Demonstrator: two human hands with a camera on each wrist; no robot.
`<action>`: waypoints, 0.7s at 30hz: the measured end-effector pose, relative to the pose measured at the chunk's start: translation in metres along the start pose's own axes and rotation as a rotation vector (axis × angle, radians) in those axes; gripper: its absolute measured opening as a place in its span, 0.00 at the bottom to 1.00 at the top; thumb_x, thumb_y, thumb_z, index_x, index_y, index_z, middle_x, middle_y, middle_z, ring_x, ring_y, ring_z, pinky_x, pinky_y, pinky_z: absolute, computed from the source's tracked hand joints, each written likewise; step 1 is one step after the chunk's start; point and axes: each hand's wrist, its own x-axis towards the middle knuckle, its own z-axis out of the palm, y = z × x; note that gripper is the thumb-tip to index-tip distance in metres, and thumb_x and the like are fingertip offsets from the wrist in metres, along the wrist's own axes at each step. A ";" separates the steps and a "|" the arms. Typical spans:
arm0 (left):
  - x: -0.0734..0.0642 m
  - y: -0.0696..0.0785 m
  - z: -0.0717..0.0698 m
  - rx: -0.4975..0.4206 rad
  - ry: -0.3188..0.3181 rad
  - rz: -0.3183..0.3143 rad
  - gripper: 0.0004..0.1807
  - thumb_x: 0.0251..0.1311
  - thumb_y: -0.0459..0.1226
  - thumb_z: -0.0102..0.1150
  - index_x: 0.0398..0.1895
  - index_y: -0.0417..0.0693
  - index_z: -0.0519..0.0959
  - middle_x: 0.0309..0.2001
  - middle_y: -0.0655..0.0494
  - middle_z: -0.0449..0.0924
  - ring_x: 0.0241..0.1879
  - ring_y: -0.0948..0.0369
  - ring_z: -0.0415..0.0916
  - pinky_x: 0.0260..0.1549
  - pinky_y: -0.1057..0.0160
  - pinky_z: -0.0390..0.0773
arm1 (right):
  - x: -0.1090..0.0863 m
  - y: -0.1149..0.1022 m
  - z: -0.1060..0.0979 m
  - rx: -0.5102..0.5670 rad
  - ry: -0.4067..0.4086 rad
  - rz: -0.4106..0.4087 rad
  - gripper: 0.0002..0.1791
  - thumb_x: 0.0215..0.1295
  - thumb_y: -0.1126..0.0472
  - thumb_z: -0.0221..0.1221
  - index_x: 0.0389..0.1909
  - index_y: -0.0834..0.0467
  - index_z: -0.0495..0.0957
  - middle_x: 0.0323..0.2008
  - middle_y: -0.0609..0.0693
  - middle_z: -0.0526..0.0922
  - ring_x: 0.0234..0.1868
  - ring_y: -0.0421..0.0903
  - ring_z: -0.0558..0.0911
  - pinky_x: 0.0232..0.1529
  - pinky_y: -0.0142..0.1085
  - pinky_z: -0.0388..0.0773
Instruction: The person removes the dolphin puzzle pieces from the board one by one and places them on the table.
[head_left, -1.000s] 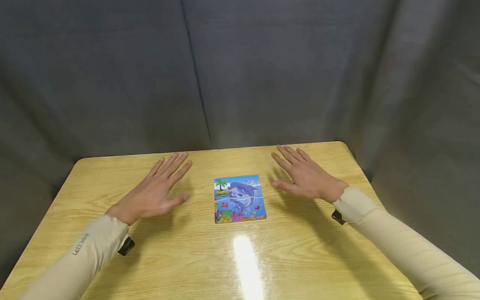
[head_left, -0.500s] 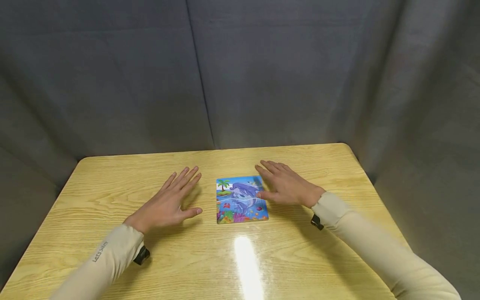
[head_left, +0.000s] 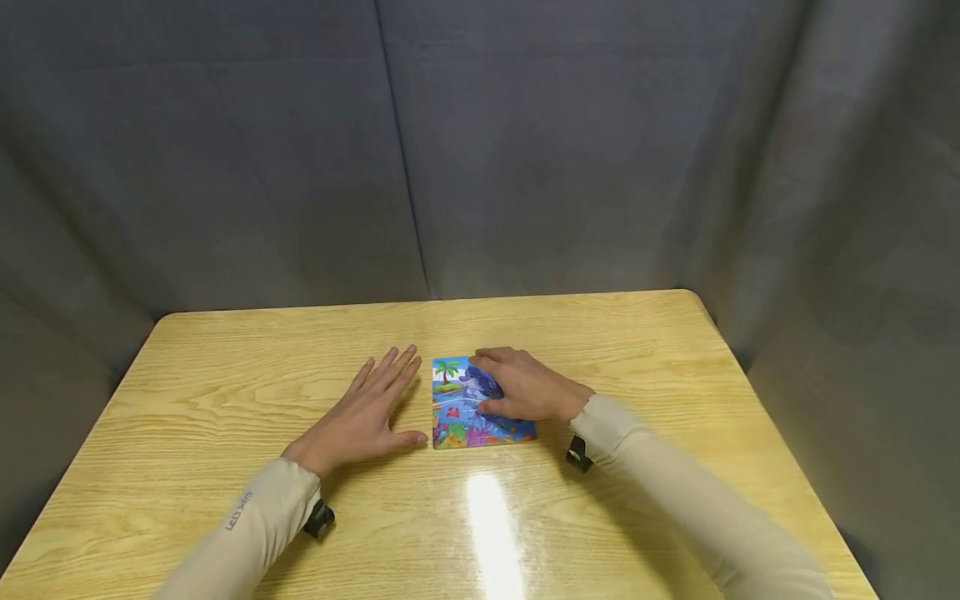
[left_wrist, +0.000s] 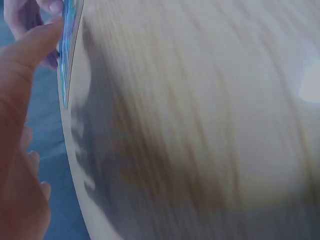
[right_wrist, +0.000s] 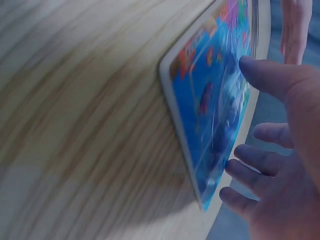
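Observation:
A square picture puzzle (head_left: 453, 412) with a dolphin, a palm tree and a crab lies flat on the wooden table in the head view. My left hand (head_left: 367, 422) is beside its left edge, fingers spread and straight, the thumb close to the lower left corner. Over the right half of the puzzle is my right hand (head_left: 531, 388), hiding part of the dolphin. In the right wrist view, that hand's fingers are slightly bent and spaced apart above the puzzle (right_wrist: 202, 115); whether a fingertip touches it I cannot tell. Neither hand grips anything.
The light wooden table (head_left: 225, 367) has rounded far corners. Dark grey curtains (head_left: 570, 167) hang behind it and along both sides. A bright light reflection falls on the tabletop in front of the puzzle.
Both hands have moved inward: the right one leftward from beside the puzzle to over it, the left one rightward and nearer to the puzzle's left edge. The puzzle lies in place.

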 end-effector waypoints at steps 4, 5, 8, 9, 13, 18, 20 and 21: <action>0.004 0.006 0.005 -0.035 -0.019 -0.002 0.62 0.63 0.65 0.68 0.88 0.46 0.47 0.89 0.49 0.41 0.89 0.43 0.38 0.85 0.34 0.40 | 0.011 -0.007 0.005 0.002 0.004 -0.011 0.38 0.76 0.43 0.64 0.77 0.61 0.70 0.80 0.63 0.68 0.81 0.63 0.68 0.80 0.63 0.64; 0.005 0.007 0.006 -0.039 -0.027 -0.005 0.62 0.64 0.65 0.67 0.88 0.46 0.47 0.89 0.50 0.41 0.89 0.43 0.38 0.85 0.34 0.40 | 0.013 -0.009 0.006 0.004 0.003 -0.009 0.37 0.76 0.43 0.64 0.77 0.60 0.71 0.80 0.63 0.68 0.81 0.63 0.68 0.80 0.63 0.64; 0.008 0.009 0.009 -0.036 -0.062 -0.006 0.59 0.67 0.65 0.64 0.88 0.45 0.48 0.89 0.50 0.42 0.89 0.44 0.37 0.85 0.34 0.39 | 0.019 -0.014 0.006 0.007 0.001 -0.004 0.33 0.77 0.44 0.63 0.75 0.59 0.74 0.80 0.63 0.68 0.81 0.64 0.67 0.79 0.65 0.63; 0.009 0.010 0.009 -0.037 -0.071 -0.005 0.58 0.67 0.65 0.64 0.88 0.45 0.49 0.89 0.50 0.42 0.89 0.43 0.37 0.84 0.33 0.39 | 0.021 -0.016 0.006 0.007 0.000 0.001 0.33 0.77 0.45 0.63 0.74 0.59 0.75 0.80 0.63 0.68 0.81 0.64 0.67 0.79 0.65 0.63; 0.011 0.011 0.009 -0.033 -0.122 -0.007 0.55 0.70 0.65 0.61 0.87 0.45 0.52 0.89 0.52 0.45 0.89 0.44 0.38 0.85 0.33 0.38 | 0.027 -0.021 0.004 -0.003 -0.022 0.035 0.33 0.77 0.46 0.63 0.75 0.58 0.74 0.80 0.63 0.67 0.80 0.65 0.67 0.79 0.65 0.64; 0.013 0.013 0.006 -0.030 -0.177 -0.022 0.54 0.70 0.65 0.60 0.87 0.44 0.54 0.88 0.51 0.46 0.88 0.43 0.40 0.84 0.33 0.40 | 0.033 -0.027 -0.001 -0.032 -0.053 0.077 0.34 0.75 0.46 0.66 0.75 0.57 0.73 0.78 0.61 0.69 0.78 0.63 0.70 0.77 0.63 0.67; 0.015 0.013 0.005 -0.039 -0.194 -0.029 0.54 0.70 0.65 0.60 0.87 0.44 0.53 0.88 0.50 0.46 0.88 0.42 0.40 0.84 0.32 0.41 | 0.035 -0.029 -0.003 -0.044 -0.066 0.093 0.35 0.74 0.45 0.67 0.75 0.57 0.73 0.76 0.61 0.71 0.76 0.62 0.72 0.75 0.62 0.69; 0.015 0.014 0.005 -0.046 -0.200 -0.031 0.55 0.70 0.65 0.60 0.87 0.43 0.53 0.88 0.49 0.46 0.88 0.42 0.40 0.84 0.32 0.41 | 0.036 -0.031 -0.005 -0.050 -0.071 0.099 0.35 0.73 0.45 0.67 0.75 0.57 0.74 0.75 0.60 0.72 0.74 0.61 0.73 0.74 0.61 0.70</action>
